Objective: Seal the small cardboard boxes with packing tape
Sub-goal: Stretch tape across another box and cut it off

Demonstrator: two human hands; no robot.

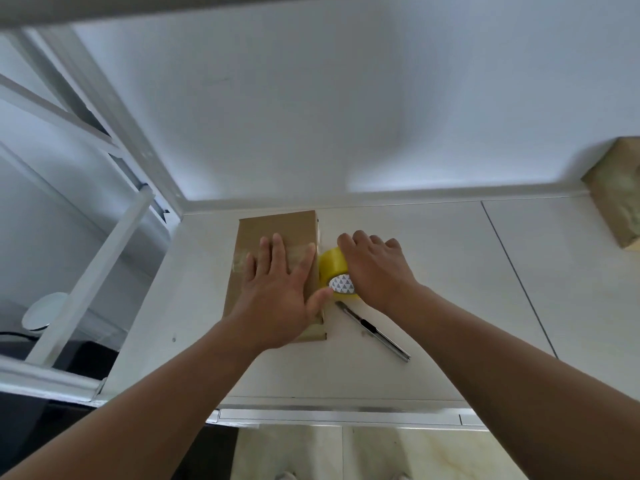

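Pressing my left hand (277, 292) flat on the flat brown cardboard box (277, 226), fingers straight and spread, I pin down the glossy strip of clear tape (242, 261) that crosses its top. The box lies on the white countertop (433, 271), close to the back wall. My right hand (375, 268) is curled over the yellow roll of packing tape (332, 268), gripping it at the box's right edge, just beside my left thumb.

I judge this to be the laying of a strip across the lid, with the roll not yet cut free. The next move calls for running the tape down the side wall, then reaching for the slim metal utility knife (374, 332) lying near the box's right side. The cardboard looks matt and stiff, the tape shiny and slightly wrinkled. A second cardboard box wrapped in tape (616, 199) sits well apart at the far right.
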